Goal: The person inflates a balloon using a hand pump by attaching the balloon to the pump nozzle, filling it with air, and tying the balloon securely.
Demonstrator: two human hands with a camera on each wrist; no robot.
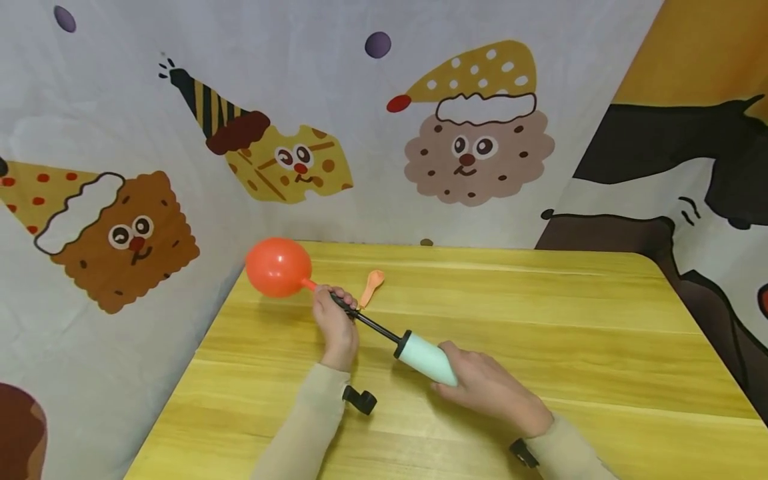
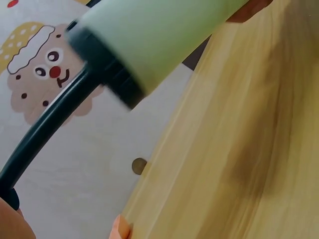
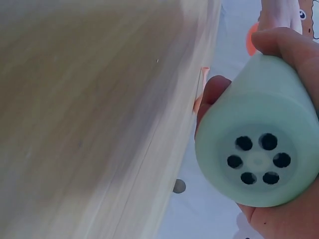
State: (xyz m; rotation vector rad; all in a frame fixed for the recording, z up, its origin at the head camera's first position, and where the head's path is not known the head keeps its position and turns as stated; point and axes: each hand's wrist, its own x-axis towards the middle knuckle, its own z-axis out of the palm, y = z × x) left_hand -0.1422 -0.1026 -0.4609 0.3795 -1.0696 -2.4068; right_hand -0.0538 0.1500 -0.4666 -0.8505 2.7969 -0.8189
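Note:
A balloon pump with a pale green barrel and a black rod slants above the table. My right hand grips the barrel; in the right wrist view the fingers wrap around the pump, whose round end has several holes. With my left hand I hold the pump's black handle end, close to the balloon's neck. A partly inflated red balloon sticks out beyond that hand on the left. The left wrist view shows the black rod drawn out of the barrel; most of the left hand is outside that view.
An uninflated orange balloon lies on the wooden table, just beyond the left hand. A cloth with cartoon figures hangs behind the table's back edge and along its left side. Black straps with small devices sit on both wrists.

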